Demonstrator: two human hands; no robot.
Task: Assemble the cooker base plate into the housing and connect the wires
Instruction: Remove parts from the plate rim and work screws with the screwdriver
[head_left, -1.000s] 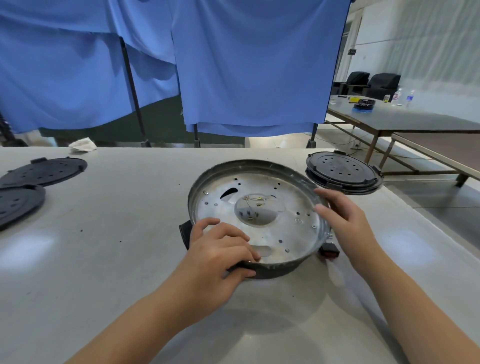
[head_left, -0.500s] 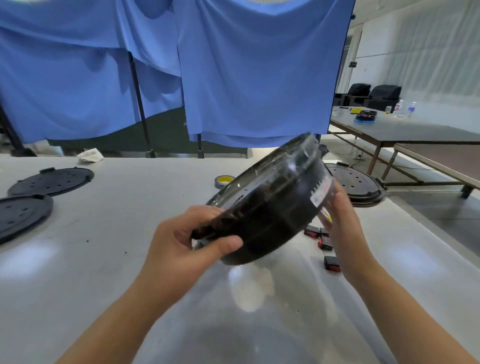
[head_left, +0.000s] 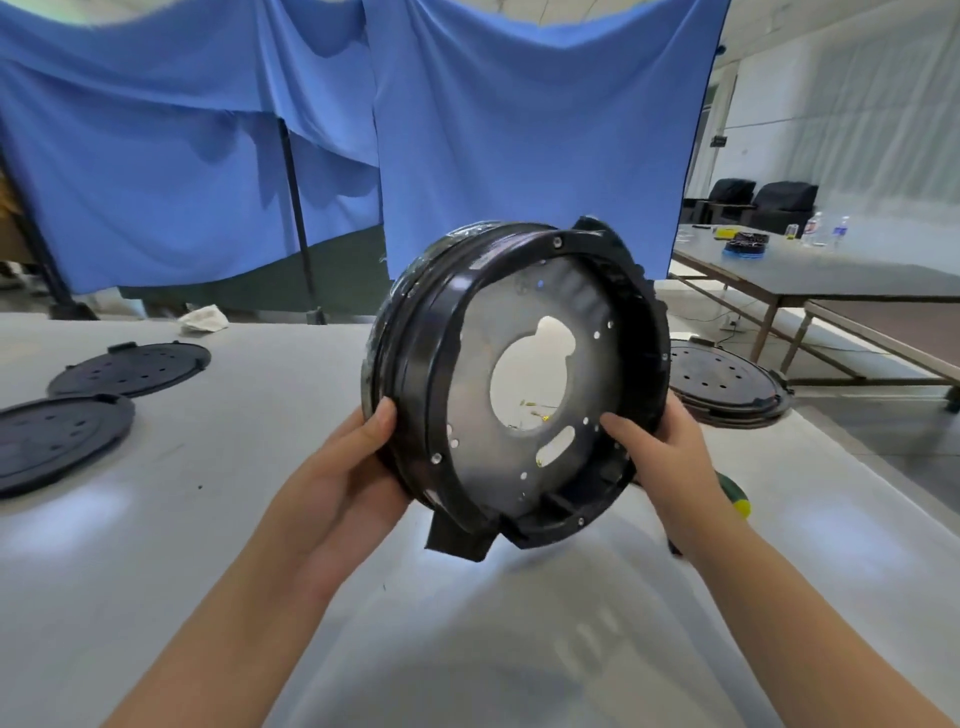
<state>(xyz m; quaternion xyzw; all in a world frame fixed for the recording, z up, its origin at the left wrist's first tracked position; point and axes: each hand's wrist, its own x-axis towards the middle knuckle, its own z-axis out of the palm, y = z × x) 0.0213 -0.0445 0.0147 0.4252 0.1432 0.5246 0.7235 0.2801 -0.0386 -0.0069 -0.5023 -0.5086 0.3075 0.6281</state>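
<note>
Head cam: you're holding the cooker housing (head_left: 519, 374) up off the table (head_left: 260, 519), tipped on edge so its open underside faces you. It's a black round shell w/ a grey metal base plate (head_left: 524, 467) seated inside; the plate has a big keyhole-shaped centre cutout, an oval slot below it and small holes round the rim. Thin wires w/ yellowish ends (head_left: 535, 410) show through the cutout's lower edge. A black tab sticks out at the bottom of the shell.

Your left hand (head_left: 343, 483) grips the left rim, thumb hooked over the front edge, fingers hidden behind. Your right hand (head_left: 670, 462) grips the right rim, thumb pressed onto the plate inside, fingers wrapped behind.

Vs 0.5 s ago: the housing showed you its dark outer side, tilted low over the table; it's now raised and turned so the inner plate faces you. 1 s ago it sat flat on the table.

Around: two black perforated covers (head_left: 130, 366) lie on the table far left, a stack of similar covers (head_left: 722, 382) just behind your right hand. A green/yellow tool handle (head_left: 735, 496) peeks out by your right wrist, mostly hidden. A crumpled white rag (head_left: 205, 318) sits at the table's far edge, blue curtains (head_left: 519, 130) hang behind, and a second table (head_left: 831, 273) w/ bottles stands right.
</note>
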